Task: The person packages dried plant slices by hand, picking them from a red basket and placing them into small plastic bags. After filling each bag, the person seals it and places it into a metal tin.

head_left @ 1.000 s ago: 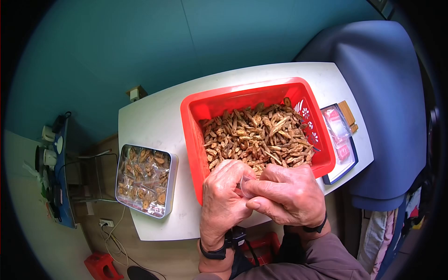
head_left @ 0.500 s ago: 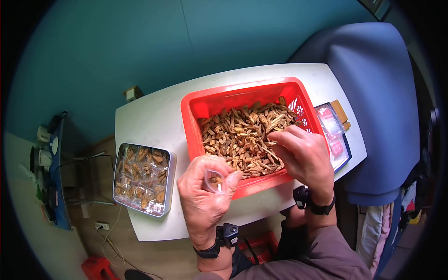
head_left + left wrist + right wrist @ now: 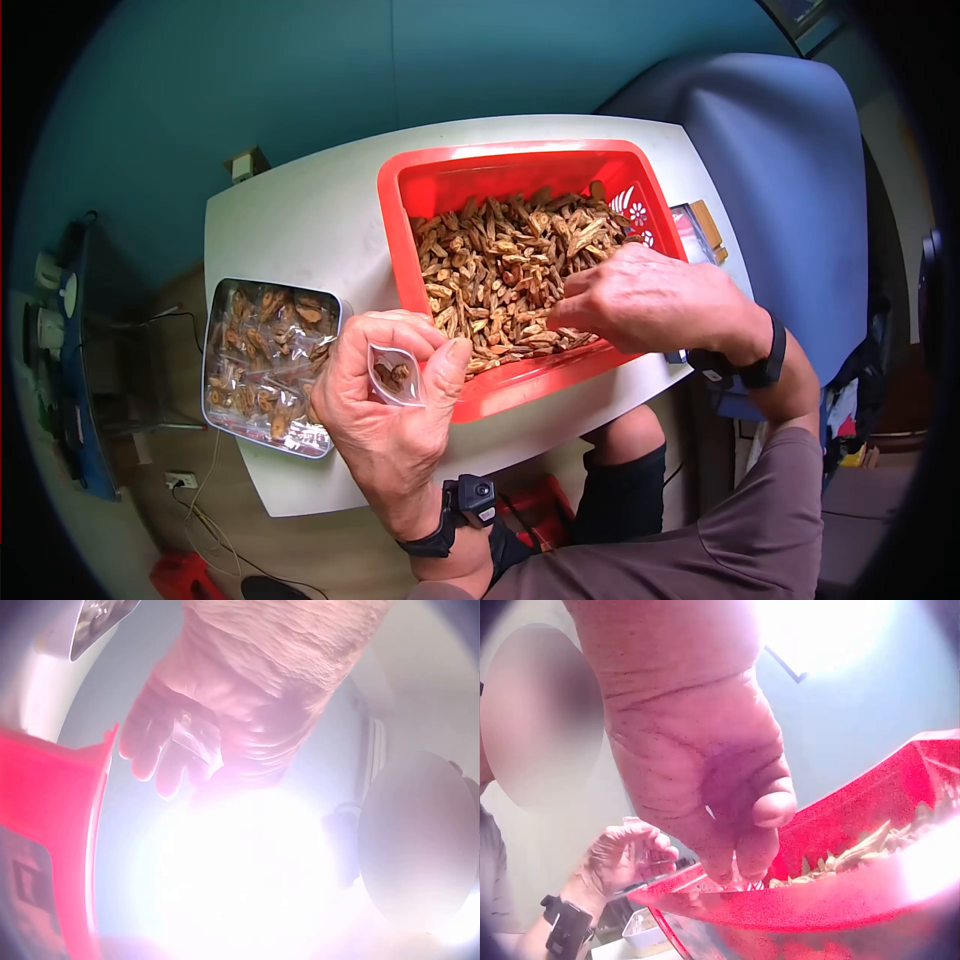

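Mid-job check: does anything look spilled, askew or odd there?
One thing: the tin of filled bags appears to jut past the left edge of the white table, though the viewing angle may exaggerate it. The brown pieces are heaped inside the red basket, none visibly spilled.

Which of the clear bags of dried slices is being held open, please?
The bag in the left hand, its mouth gaping; the other bags lie in the rectangular tin.
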Tool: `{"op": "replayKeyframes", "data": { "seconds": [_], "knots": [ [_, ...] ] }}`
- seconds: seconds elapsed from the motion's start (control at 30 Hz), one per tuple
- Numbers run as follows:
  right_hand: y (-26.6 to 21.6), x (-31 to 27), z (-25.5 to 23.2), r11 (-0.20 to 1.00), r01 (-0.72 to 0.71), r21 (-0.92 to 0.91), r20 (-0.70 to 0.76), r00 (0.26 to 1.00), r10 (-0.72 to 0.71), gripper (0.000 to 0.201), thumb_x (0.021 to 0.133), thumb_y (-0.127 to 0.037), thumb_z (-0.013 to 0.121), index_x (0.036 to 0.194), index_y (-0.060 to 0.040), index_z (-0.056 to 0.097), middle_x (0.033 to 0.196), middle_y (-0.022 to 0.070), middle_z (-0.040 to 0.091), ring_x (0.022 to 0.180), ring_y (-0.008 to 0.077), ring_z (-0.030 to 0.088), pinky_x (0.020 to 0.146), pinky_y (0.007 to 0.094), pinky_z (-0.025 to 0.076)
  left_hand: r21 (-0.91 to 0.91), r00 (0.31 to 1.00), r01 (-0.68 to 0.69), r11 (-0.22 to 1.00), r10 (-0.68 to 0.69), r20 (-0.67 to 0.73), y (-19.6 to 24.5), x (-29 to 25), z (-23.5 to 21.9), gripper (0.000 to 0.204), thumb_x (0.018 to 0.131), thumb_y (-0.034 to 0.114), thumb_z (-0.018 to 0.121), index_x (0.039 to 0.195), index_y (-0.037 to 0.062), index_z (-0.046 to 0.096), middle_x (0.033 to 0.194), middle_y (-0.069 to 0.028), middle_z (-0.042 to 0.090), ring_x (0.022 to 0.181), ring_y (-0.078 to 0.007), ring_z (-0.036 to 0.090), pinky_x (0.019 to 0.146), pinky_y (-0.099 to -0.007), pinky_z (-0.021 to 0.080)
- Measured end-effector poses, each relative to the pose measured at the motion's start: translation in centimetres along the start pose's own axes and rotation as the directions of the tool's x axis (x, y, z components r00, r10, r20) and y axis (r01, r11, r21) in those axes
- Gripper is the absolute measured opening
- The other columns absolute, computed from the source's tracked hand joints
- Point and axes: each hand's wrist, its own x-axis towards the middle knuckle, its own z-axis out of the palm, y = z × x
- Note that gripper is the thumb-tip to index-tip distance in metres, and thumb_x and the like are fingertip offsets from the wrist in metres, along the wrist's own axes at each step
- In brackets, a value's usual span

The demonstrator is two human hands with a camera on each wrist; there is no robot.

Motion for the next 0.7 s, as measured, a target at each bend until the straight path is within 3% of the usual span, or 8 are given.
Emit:
{"op": "replayKeyframes", "data": {
  "seconds": [0.17, 0.23, 0.3, 0.37, 0.47, 0.7],
  "knots": [
    [1.5, 2.8, 2.4, 0.996, -0.013, 0.084, 0.136, 0.991, 0.001, 0.040, 0.091, -0.014, 0.064, 0.131, -0.0145, 0.067, 0.101, 0.0155, 0.069, 0.090, 0.0339, 0.070, 0.077, 0.0461, 0.054, 0.012, 1.000, -0.008, 1.000, 0.008, -0.006, -0.5, 0.4, -0.2, 0.025, 0.078, 0.000, 0.083, 0.082, 0.0046, 0.059, 0.082, -0.0066, 0.067, 0.076, -0.0126, 0.062, 0.073, -0.0270, 0.050],
    [1.7, 3.4, 2.7, 0.977, 0.087, 0.192, 0.056, 0.993, -0.100, 0.033, 0.084, -0.004, 0.061, 0.114, -0.0089, 0.071, 0.090, 0.0188, 0.072, 0.095, 0.0374, 0.070, 0.082, 0.0488, 0.056, 0.032, 1.000, -0.027, 0.999, 0.027, -0.007, -0.6, 0.5, -0.2, 0.025, 0.077, -0.001, 0.083, 0.082, 0.0047, 0.060, 0.081, -0.0066, 0.067, 0.076, -0.0134, 0.062, 0.074, -0.0277, 0.050],
    [1.8, 3.8, 3.0, 0.976, 0.067, 0.209, 0.100, 0.991, -0.090, 0.032, 0.084, -0.005, 0.062, 0.114, -0.0088, 0.070, 0.093, 0.0185, 0.072, 0.096, 0.0381, 0.070, 0.083, 0.0491, 0.056, 0.029, 1.000, -0.026, 0.999, 0.026, -0.003, -0.4, 0.5, 0.0, 0.025, 0.076, -0.002, 0.083, 0.081, 0.0047, 0.060, 0.080, -0.0063, 0.067, 0.076, -0.0138, 0.062, 0.075, -0.0281, 0.050],
    [2.1, 3.9, 3.8, 0.957, 0.130, 0.258, 0.004, 0.991, -0.135, 0.027, 0.084, -0.007, 0.064, 0.110, -0.0077, 0.069, 0.095, 0.0183, 0.072, 0.096, 0.0383, 0.070, 0.082, 0.0494, 0.056, 0.027, 1.000, -0.021, 0.999, 0.021, -0.005, -0.3, 0.4, 0.1, 0.024, 0.076, -0.002, 0.083, 0.081, 0.0047, 0.060, 0.080, -0.0063, 0.067, 0.076, -0.0138, 0.062, 0.075, -0.0281, 0.050],
    [2.8, 3.8, 4.8, 0.974, 0.110, 0.196, 0.067, 0.990, -0.126, 0.025, 0.088, -0.013, 0.068, 0.112, -0.0077, 0.066, 0.098, 0.0157, 0.067, 0.092, 0.0373, 0.068, 0.077, 0.0473, 0.055, 0.023, 1.000, -0.020, 1.000, 0.020, -0.004, -0.3, 0.4, 0.2, 0.024, 0.076, -0.002, 0.083, 0.082, 0.0047, 0.060, 0.080, -0.0063, 0.067, 0.076, -0.0137, 0.062, 0.074, -0.0278, 0.050],
    [2.5, 3.0, 4.2, 0.993, 0.032, 0.115, 0.040, 0.999, -0.037, 0.018, 0.089, -0.016, 0.069, 0.105, -0.0066, 0.068, 0.092, 0.0147, 0.063, 0.087, 0.0371, 0.068, 0.074, 0.0473, 0.055, 0.046, 1.000, 0.005, 0.999, -0.006, 0.021, -0.1, 0.4, 0.2, 0.024, 0.079, 0.000, 0.083, 0.083, 0.0046, 0.060, 0.082, -0.0050, 0.066, 0.074, -0.0108, 0.061, 0.070, -0.0252, 0.050]
  ]
}}
